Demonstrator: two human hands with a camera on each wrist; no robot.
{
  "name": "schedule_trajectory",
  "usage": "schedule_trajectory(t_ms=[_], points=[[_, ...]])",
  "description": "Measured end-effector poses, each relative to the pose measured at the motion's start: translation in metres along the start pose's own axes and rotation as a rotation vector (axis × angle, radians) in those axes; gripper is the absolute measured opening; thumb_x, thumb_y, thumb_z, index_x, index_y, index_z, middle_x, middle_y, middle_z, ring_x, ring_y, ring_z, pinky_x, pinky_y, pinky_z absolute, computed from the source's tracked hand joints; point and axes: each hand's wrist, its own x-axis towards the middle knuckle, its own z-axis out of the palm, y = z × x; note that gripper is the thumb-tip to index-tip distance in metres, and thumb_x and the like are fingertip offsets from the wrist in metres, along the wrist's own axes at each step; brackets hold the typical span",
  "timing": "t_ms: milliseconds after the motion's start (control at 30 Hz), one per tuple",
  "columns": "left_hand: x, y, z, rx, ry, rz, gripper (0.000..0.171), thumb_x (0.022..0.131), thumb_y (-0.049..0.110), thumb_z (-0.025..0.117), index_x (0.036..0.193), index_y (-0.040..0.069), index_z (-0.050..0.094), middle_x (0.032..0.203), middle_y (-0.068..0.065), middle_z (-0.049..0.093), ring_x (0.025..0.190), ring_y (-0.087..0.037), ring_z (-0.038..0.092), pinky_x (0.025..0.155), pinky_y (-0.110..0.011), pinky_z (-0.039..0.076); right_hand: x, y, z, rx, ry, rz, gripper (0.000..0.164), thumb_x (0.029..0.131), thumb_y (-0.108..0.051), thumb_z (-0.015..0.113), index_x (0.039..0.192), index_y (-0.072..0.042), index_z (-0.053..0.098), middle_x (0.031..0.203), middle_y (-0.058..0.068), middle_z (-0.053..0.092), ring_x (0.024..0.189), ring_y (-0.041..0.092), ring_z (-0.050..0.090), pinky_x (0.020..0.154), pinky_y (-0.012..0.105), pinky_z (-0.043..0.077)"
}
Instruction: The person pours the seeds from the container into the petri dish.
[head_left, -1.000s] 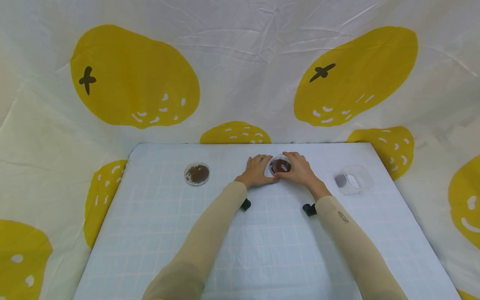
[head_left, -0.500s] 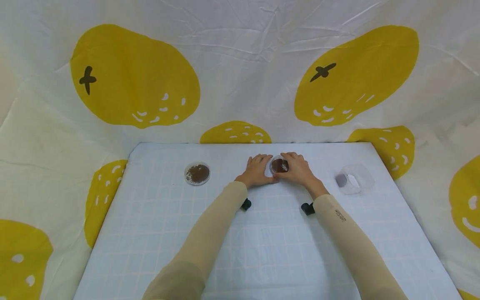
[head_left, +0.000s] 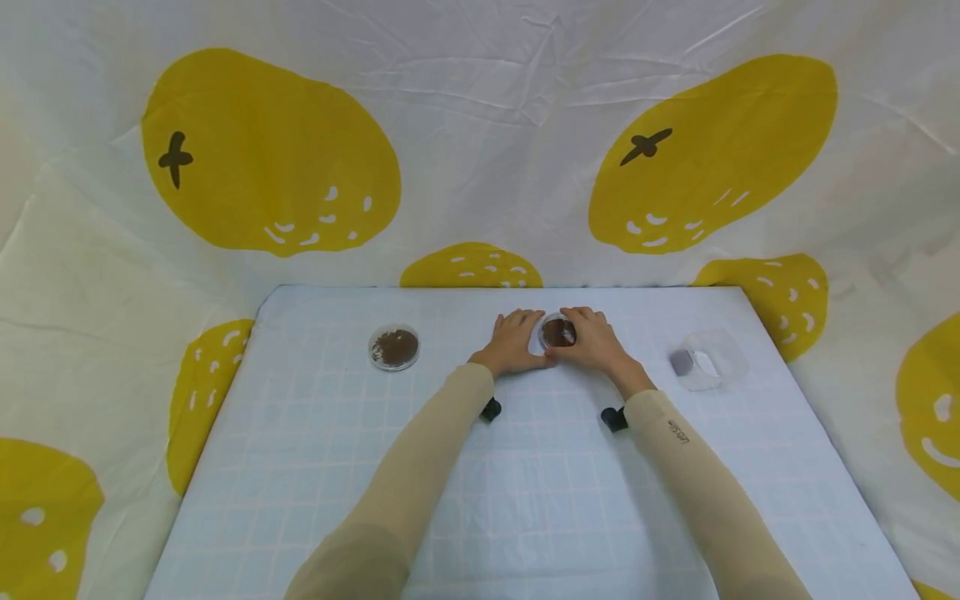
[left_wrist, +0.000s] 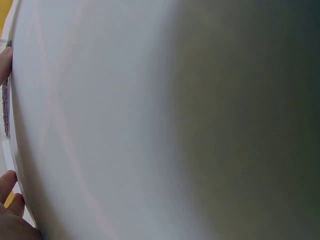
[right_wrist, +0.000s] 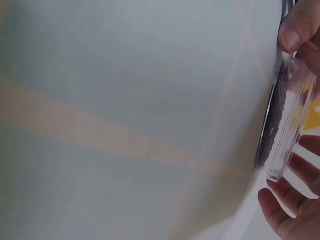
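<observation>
At the far middle of the table, a petri dish (head_left: 555, 336) with dark brown granular matter stands between both hands. My left hand (head_left: 513, 343) curves round its left side, thumb in front and fingers behind. My right hand (head_left: 594, 340) holds the clear lid (right_wrist: 287, 150) from the right, thumb in front. In the right wrist view the lid sits close over the dish, with a gap at one side. The left wrist view catches only the edge of the brown contents (left_wrist: 6, 110) and a few fingertips.
Further left lies another round dish (head_left: 395, 347) with brown and white matter. A clear plastic container (head_left: 726, 358) with a grey piece (head_left: 682, 361) stands at the right. The pale checked table (head_left: 510, 508) ends at a patterned cloth backdrop (head_left: 480, 167) behind and at the sides.
My right hand has shifted slightly left and the lid's glare over the brown contents has faded. The left hand keeps its place.
</observation>
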Motion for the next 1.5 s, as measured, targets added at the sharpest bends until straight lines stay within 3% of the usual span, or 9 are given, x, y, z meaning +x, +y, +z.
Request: schedule_trajectory(t_ms=[767,1500], points=[[0.0028,-0.0032,0.0029,0.009,-0.005,0.009,0.098,0.083,0.068,0.068,0.159,0.021,0.027,0.159,-0.007,0.03,0.149,-0.029,0.02,0.119,-0.055,0.008,0.0008,-0.0016,-0.0009,-0.024,-0.023,-0.017,0.088,0.083,-0.045,0.08,0.149,-0.001,0.043,0.148,0.023,0.042,0.127,0.045,0.039,0.104,0.057,0.038],[0.0001,0.001,-0.0002,0.017,-0.009,0.005,0.097,0.084,0.067,0.067,0.159,0.02,0.027,0.16,-0.007,0.029,0.149,-0.029,0.019,0.119,-0.055,0.007,-0.0005,-0.0037,-0.0025,-0.001,-0.027,-0.02,0.088,0.083,-0.047,0.079,0.149,-0.002,0.044,0.149,0.022,0.042,0.127,0.044,0.038,0.104,0.057,0.037]])
